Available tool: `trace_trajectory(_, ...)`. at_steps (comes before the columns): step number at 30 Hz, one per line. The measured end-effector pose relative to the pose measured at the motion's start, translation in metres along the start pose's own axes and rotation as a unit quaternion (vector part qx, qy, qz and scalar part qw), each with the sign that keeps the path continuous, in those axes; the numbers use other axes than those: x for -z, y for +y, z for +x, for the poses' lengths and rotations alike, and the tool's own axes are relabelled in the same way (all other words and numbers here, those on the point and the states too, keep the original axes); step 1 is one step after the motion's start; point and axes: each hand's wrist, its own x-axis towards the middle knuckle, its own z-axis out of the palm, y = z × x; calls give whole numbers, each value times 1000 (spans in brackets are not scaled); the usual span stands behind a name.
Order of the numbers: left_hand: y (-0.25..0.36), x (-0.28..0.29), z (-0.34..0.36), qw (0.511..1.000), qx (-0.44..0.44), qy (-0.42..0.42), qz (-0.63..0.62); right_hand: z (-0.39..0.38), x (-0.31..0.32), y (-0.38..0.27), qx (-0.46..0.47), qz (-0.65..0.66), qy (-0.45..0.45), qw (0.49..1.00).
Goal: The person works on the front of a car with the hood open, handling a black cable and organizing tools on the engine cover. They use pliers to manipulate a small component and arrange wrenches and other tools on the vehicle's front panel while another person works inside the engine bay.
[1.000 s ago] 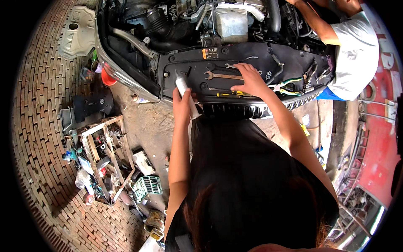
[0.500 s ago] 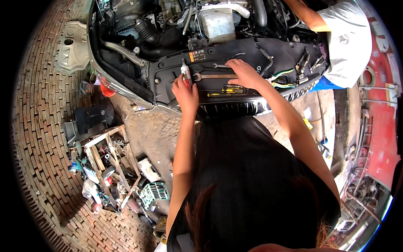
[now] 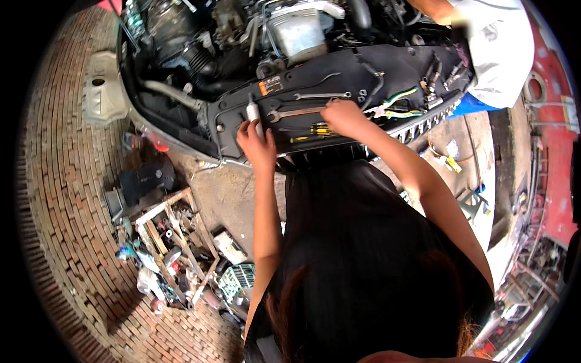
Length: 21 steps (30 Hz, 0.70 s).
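My left hand [image 3: 256, 143] has its fingers around a white tube [image 3: 252, 107] with a narrow nozzle, down on the black plastic cover [image 3: 402, 66] at the car's front. My right hand [image 3: 344, 116] is curled over the right end of a long dull open-end wrench [image 3: 293, 112], gripping it. Just above lies a second wrench [image 3: 315, 95]. Yellow-handled screwdrivers [image 3: 318, 130] lie below. To the right are green-handled pliers [image 3: 396, 97], small sockets and other metal tools [image 3: 436, 81].
Engine bay [image 3: 293, 30] above the cover. A person in a white shirt [image 3: 496, 48] leans in at the right. On the floor at left sit a beige panel [image 3: 103, 100], a black engine cover [image 3: 142, 184] and a wooden crate of junk [image 3: 172, 251]. A red vehicle body [image 3: 554, 181] stands at far right.
My left hand has set the tube down along the cover, still holding it. My right hand has moved slightly down from the upper wrench and closed over the long one. The view has shifted.
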Motion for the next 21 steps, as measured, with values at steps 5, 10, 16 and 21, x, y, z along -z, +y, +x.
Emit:
trace_trajectory(5,11,0,1,998,-48,22,31,-2,-1,-5,-68,0,-19,998)
trace_trajectory(10,41,4,1,996,-86,-14,20,-10,0,3,-41,46,62,996)
trace_trajectory(16,52,-10,-11,977,-145,-153,-38,-59,34,16,-175,224,171,943)
trace_trajectory(21,64,-18,-23,967,-146,-204,-44,-130,12,69,-364,212,338,841)
